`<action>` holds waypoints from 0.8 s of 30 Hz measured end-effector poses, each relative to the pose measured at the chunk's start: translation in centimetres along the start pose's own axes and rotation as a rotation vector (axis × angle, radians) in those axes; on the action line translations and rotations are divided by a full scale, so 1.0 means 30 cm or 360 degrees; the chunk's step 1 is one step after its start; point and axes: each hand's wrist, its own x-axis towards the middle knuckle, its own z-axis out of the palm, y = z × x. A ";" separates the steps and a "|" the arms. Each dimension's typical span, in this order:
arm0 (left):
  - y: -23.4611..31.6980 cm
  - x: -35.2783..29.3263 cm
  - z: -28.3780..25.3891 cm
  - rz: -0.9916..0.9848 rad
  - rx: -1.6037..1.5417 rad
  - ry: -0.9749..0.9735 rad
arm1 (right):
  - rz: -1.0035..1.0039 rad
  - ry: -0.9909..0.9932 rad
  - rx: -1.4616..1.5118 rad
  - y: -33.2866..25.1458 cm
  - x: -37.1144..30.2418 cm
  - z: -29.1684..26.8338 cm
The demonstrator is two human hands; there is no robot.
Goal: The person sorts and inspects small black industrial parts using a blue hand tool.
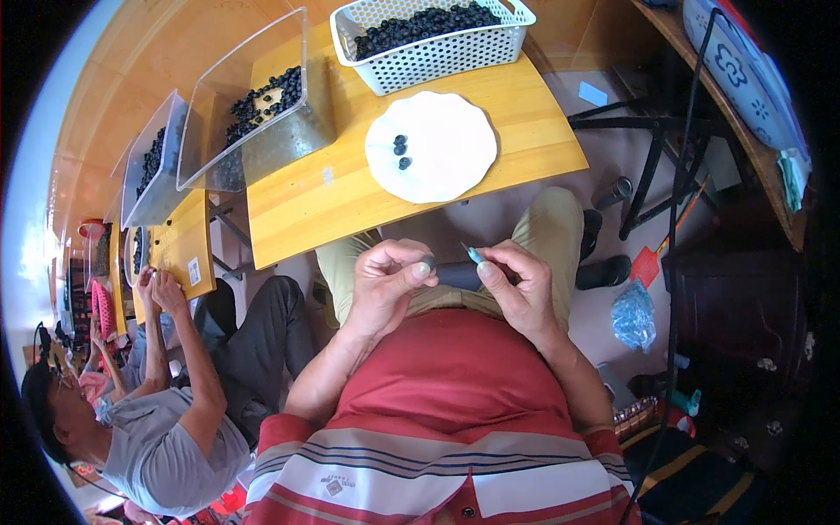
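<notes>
Above my lap, my left hand [391, 282] pinches a small dark round piece [428, 262] between thumb and fingertips. Opposite it, my right hand [521, 284] is closed on a small pointed tool [475, 255] with a teal grip, its thin tip angled up and toward the left hand. A small gap separates the tip from the piece. Behind the hands lies a dark cylindrical thing [458, 276] I cannot make out. Beyond them, a white scalloped plate [446, 149] on the wooden table [341, 206] bears 3 dark round pieces [401, 150] like berries or beads.
At the back stand a white perforated basket [446, 57] and a clear bin [297, 131], both with many dark pieces. Left, a co-worker in grey [171, 437] works by another bin [149, 188]. Right, a black cable [678, 219] hangs near a shelf [744, 114].
</notes>
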 end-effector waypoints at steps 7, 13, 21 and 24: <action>-0.019 0.001 0.011 0.0051 0.0324 -0.0098 | 0.0454 -0.0236 0.0549 -0.053 0.038 0.049; -0.024 0.000 0.007 0.0030 0.0437 -0.0152 | 0.0913 -0.0341 0.1182 -0.049 0.060 0.047; -0.029 0.023 0.016 -0.0070 0.0281 -0.0105 | 0.0895 -0.0289 0.1133 -0.019 0.053 0.030; -0.001 0.068 0.056 -0.0008 0.0271 -0.0076 | 0.0896 -0.0257 0.1026 0.025 0.027 0.029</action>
